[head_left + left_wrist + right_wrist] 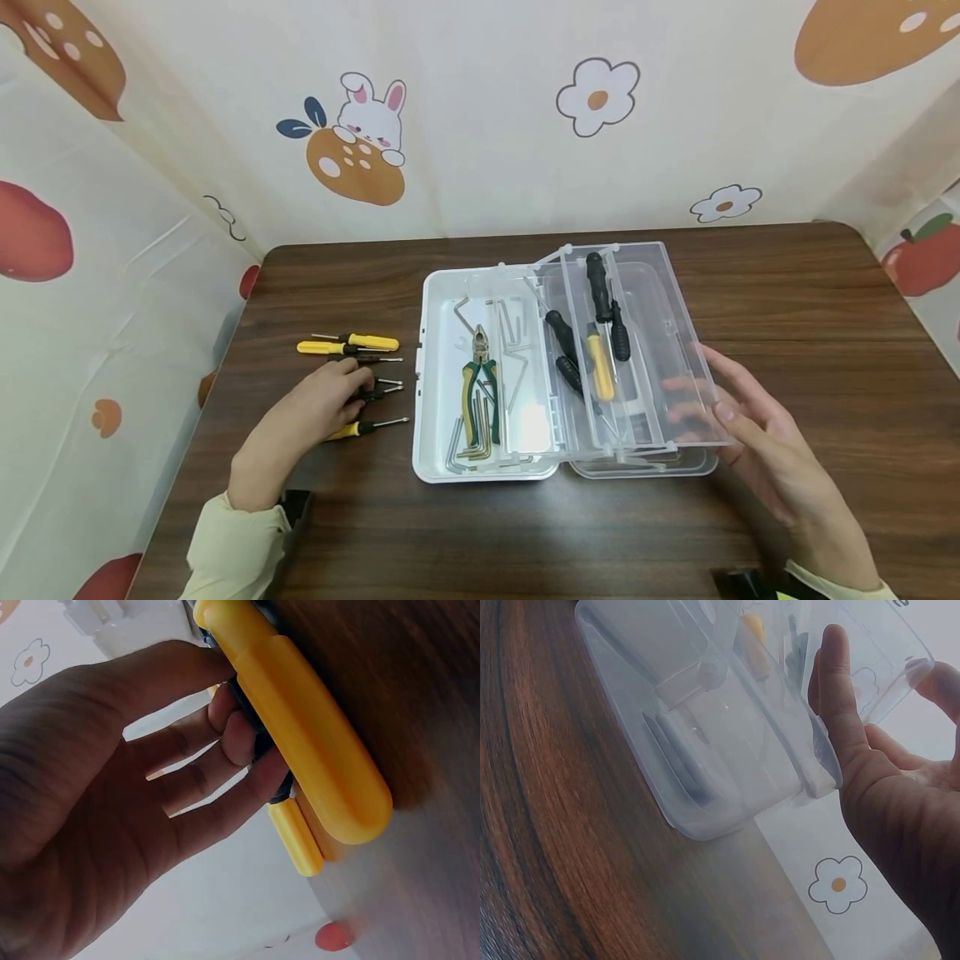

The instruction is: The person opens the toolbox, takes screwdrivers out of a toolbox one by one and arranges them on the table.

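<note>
At the left, my left hand [318,404] pinches a black-handled screwdriver [371,393] lying among several others on the table. A large yellow handle [315,742] stands close in front of its fingertips in the left wrist view. My right hand [787,467] holds the right edge of a clear tray [678,333], with some fingers showing through the plastic. That tray carries black screwdrivers [598,287] and a yellow-handled one [601,367]. Beside it, the white toolbox base [442,304] holds green-and-yellow pliers [470,392] and several hex keys [482,429].
Yellow-handled screwdrivers [373,342] lie beyond my left hand, and another yellow-and-black one [352,430] lies nearer me. The toolbox's clear lid [645,468] rests on the wooden table [525,533] beneath the tray. A patterned sheet [480,125] rises behind the table.
</note>
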{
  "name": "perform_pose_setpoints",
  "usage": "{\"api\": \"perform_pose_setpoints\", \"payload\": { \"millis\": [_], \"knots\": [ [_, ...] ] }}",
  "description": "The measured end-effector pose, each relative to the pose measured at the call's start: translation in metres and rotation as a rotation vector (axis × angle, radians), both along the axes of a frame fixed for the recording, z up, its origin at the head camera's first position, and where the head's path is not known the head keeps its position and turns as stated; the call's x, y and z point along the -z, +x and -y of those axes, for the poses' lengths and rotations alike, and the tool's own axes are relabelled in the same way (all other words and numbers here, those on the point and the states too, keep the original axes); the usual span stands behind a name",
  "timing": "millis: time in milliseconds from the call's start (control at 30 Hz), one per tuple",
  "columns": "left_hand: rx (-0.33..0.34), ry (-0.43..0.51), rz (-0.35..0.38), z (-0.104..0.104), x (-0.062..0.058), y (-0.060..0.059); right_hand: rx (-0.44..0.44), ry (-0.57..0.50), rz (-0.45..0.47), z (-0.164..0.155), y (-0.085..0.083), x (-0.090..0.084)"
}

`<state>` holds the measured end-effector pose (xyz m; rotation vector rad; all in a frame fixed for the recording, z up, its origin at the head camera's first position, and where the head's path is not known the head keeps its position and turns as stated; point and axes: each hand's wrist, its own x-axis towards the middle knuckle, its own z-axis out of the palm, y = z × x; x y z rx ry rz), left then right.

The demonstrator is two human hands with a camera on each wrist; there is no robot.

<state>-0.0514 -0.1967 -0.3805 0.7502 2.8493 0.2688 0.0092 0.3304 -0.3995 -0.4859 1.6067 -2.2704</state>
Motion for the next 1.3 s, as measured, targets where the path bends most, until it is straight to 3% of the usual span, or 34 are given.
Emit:
{"api": "perform_pose_setpoints", "payload": {
  "millis": [233, 500, 700, 800, 967, 1300],
  "knots": [
    [-0.022, 0.012, -0.011, -0.003, -0.004, 0.003, 0.024, 0.087, 0.027, 0.000, 0.001, -0.002],
    [-0.062, 0.046, -0.133, -0.014, -0.011, 0.006, 0.043, 0.128, 0.033, 0.001, 0.002, -0.003],
    [-0.182, 0.205, -0.177, -0.033, -0.013, 0.009, 0.038, 0.117, 0.034, 0.001, 0.001, -0.003],
    [-0.193, 0.250, -0.177, -0.047, -0.017, 0.007, 0.042, 0.125, 0.032, 0.001, 0.001, -0.004],
    [-0.120, 0.226, -0.186, -0.071, -0.031, -0.005, 0.047, 0.115, 0.024, 0.000, 0.000, -0.002],
    [0.130, 0.205, -0.304, -0.120, -0.070, -0.035, 0.032, 0.091, 0.021, -0.002, 0.000, 0.003]
  ]
}}
